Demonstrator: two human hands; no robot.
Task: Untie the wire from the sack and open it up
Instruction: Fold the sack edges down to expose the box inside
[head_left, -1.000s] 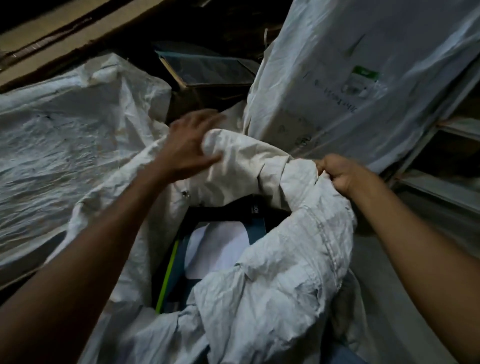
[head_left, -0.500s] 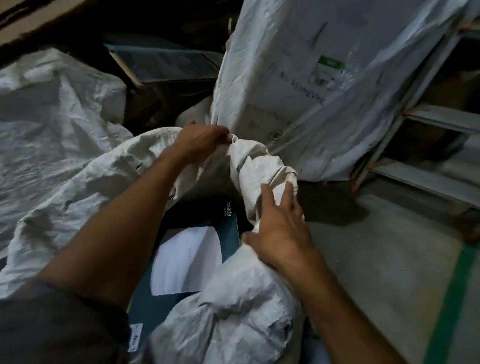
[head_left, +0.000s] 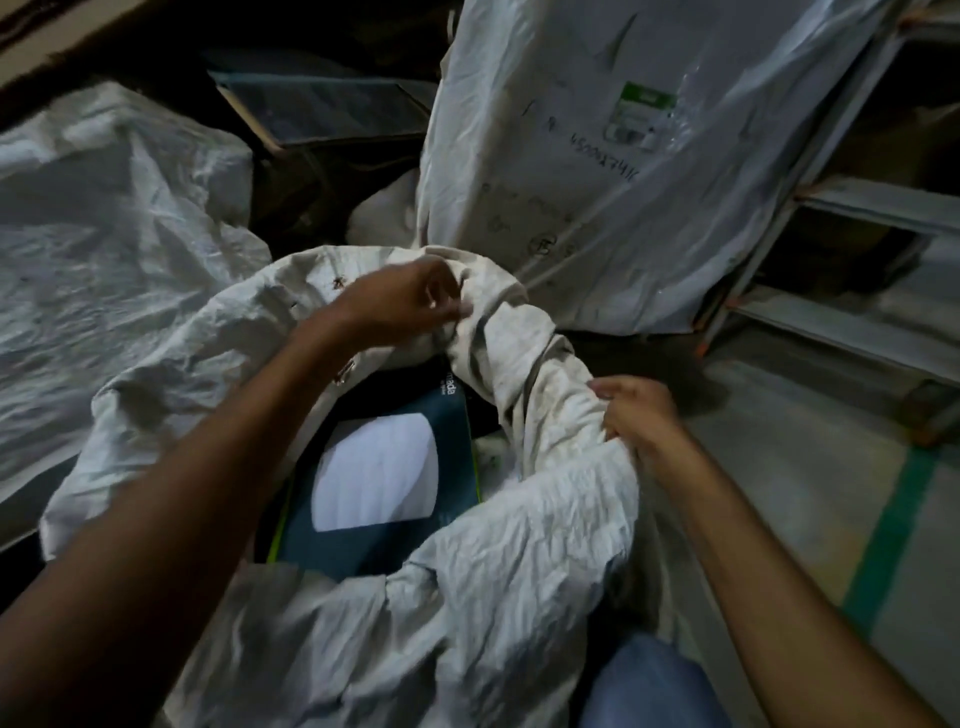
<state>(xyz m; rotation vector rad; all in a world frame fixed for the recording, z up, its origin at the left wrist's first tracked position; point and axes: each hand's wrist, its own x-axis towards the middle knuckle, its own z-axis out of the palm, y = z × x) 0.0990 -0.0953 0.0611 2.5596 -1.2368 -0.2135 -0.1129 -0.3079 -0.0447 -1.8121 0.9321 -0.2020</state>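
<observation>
Head view: crumpled white woven sack (head_left: 467, 597) on the grey floor (head_left: 779, 493), mouth open over a teal box (head_left: 363, 545); left hand (head_left: 405, 301) pinches its far rim, right hand (head_left: 641, 415) grips the right rim. Uneven pulling may tear the weave; wire not discernible.

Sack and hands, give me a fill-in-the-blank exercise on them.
The hand gripping the sack's far rim is the ___ one.
The blue box inside the sack has a ___ panel.
The floor stripe is ___.
Missing words: left, white, green.
</observation>
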